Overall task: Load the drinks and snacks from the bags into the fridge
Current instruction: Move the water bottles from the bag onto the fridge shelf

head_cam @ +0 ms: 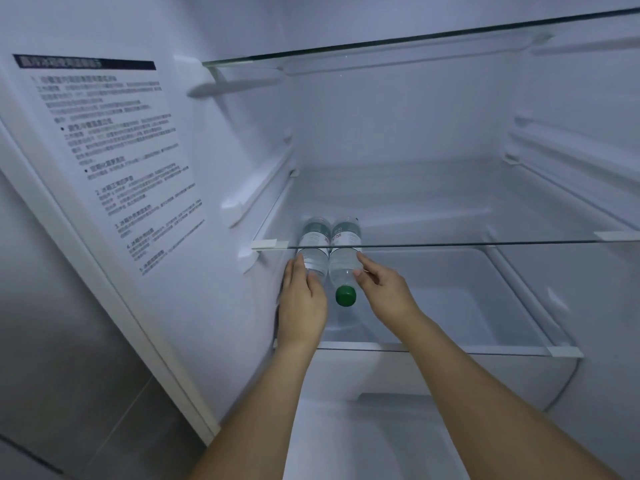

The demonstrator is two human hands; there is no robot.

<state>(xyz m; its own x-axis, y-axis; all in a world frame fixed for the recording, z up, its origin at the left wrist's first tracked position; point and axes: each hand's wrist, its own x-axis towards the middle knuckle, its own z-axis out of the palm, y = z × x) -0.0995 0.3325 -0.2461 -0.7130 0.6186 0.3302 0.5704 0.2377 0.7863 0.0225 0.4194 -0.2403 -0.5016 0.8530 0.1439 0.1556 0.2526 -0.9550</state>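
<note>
Two water bottles (328, 251) lie side by side on the lower glass shelf (450, 349), left end, caps toward the camera, under the middle glass shelf (485, 242). Left hand (302, 303) cupped over the left bottle's neck, gripping it; right hand (384, 289) loosely open, fingertips touching the right bottle's side, green cap (345, 295) exposed

Sticker (110, 161) print blurred, unreadable
</note>
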